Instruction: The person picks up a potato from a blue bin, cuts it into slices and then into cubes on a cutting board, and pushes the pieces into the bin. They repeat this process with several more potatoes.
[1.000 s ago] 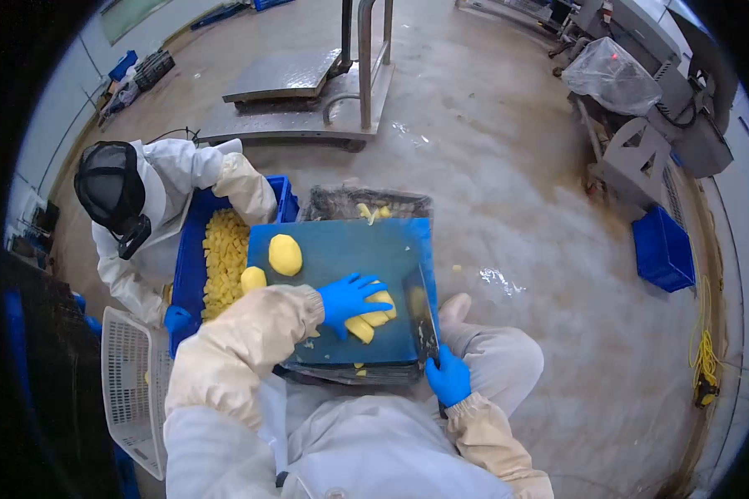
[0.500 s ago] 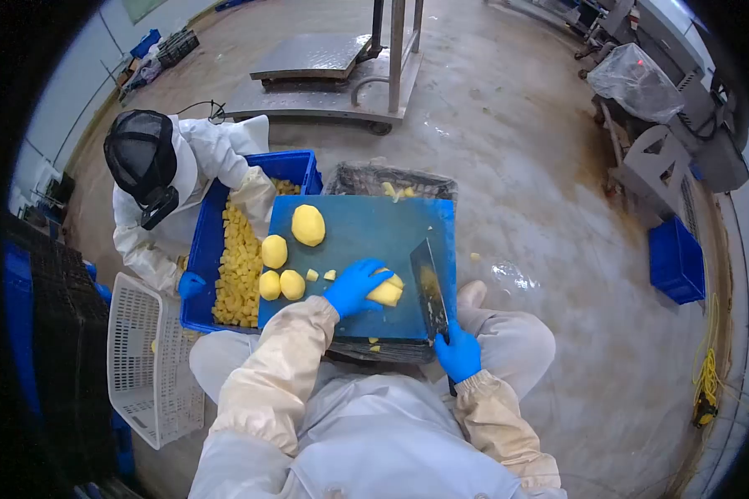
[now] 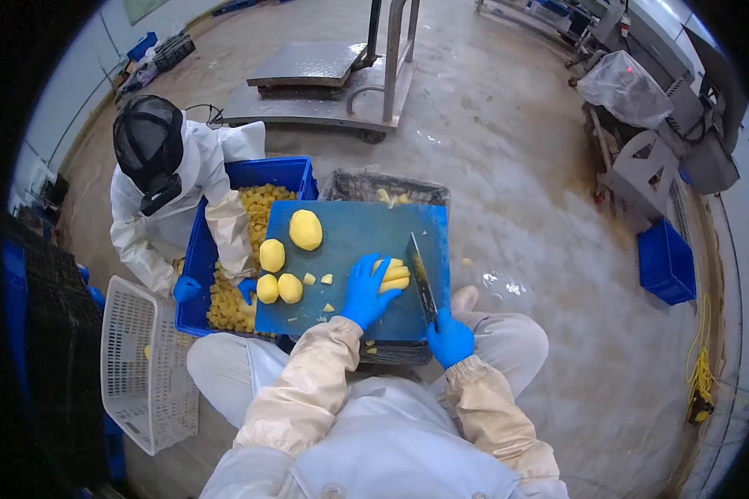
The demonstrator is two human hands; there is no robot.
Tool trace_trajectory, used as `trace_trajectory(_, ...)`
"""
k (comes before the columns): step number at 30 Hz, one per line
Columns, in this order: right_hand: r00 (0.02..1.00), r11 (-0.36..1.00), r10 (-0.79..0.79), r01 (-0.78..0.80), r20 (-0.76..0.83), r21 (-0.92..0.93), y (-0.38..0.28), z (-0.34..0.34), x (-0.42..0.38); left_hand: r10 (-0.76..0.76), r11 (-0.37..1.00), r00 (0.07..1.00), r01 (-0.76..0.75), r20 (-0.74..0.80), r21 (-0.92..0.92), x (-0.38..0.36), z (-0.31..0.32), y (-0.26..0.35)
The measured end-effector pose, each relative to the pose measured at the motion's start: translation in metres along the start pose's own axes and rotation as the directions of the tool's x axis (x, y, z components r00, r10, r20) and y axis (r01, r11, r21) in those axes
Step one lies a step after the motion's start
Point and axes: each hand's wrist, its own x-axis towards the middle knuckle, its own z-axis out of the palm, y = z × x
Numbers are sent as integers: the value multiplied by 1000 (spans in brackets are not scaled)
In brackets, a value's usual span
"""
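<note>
On a blue cutting board (image 3: 349, 229), my left hand (image 3: 366, 293), in a blue glove, grips a peeled potato (image 3: 396, 276) cut into thick slices. The slices show to the right of its fingers. My right hand (image 3: 451, 339), also gloved, is closed round the handle of a cleaver (image 3: 422, 277). Its blade stands just right of the slices, apart from them, with its edge near the board. Whole peeled potatoes lie at the board's left side, a large one (image 3: 305, 229) farthest back. A few small cut pieces (image 3: 327, 279) lie between them and my left hand.
A blue crate (image 3: 193, 283) of potato cubes (image 3: 262, 204) stands left of the board, with a co-worker's hands (image 3: 187, 289) at it. Behind the board is a dark-lined bin (image 3: 391, 185). A white basket (image 3: 133, 366) sits at lower left, a platform scale (image 3: 308, 62) farther off.
My left hand has shifted right and turned the potato, whose separate slices now show. The cleaver has tilted to a more edge-on angle. The co-worker's other hand has come into view in the crate.
</note>
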Motion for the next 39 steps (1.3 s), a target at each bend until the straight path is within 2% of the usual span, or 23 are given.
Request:
trace_trajectory(1, 1000, 999, -20, 21, 20, -27, -1, 2, 0, 78, 997, 996, -78, 29, -28, -1, 0, -3)
trace_trajectory(5, 996, 998, -60, 63, 67, -29, -13, -3, -1, 0, 999, 1000, 0, 2, -43, -7, 18, -6)
trace_trajectory(7, 997, 998, -53, 55, 47, -41, -7, -3, 2, -18, 1000, 997, 18, -78, -12, -7, 23, -1)
trace_trajectory(12, 999, 997, -27, 29, 27, -68, 0, -4, 3, 27, 999, 999, -27, -17, 20, -1, 19, -4)
trace_trajectory(14, 991, 991, -117, 121, 72, -59, 1, 0, 3, 49, 998, 999, -49, 8, 27, 2, 16, -1)
trace_trajectory(17, 994, 993, -110, 110, 19, -35, 5, 2, 4, 48, 999, 999, -48, -6, 20, 3, 18, -2)
trace_trajectory(19, 994, 994, -96, 98, 44, -48, 0, -2, 5, 25, 997, 994, -33, -108, -65, 2, 24, -7)
trace_trajectory(20, 994, 994, -83, 87, 74, -64, -1, -4, 5, 30, 997, 994, -36, -105, -63, 1, 27, -8)
trace_trajectory(22, 993, 993, -105, 108, 50, -43, 4, 2, 5, -86, 974, 978, 41, -191, -224, 1, 33, -7)
trace_trajectory(24, 991, 991, -133, 133, 14, -31, 7, 2, 7, -89, 978, 974, 46, -210, -202, 4, 37, -5)
trace_trajectory(26, 995, 995, -96, 96, 17, -7, 8, -1, 7, -102, 981, 969, 61, -227, -182, 2, 40, -4)
trace_trajectory(32, 997, 995, -72, 72, -10, 75, 8, -1, 1, -63, 996, 992, 55, -114, -71, 1, 27, -5)
trace_trajectory(34, 998, 997, -51, 49, 24, 65, 12, -4, 0, 33, 997, 999, -35, -42, -65, 1, 11, -2)
trace_trajectory(39, 997, 997, -12, 7, 77, 70, 16, -7, -3, 15, 999, 1000, -14, 19, -36, -20, -16, -1)
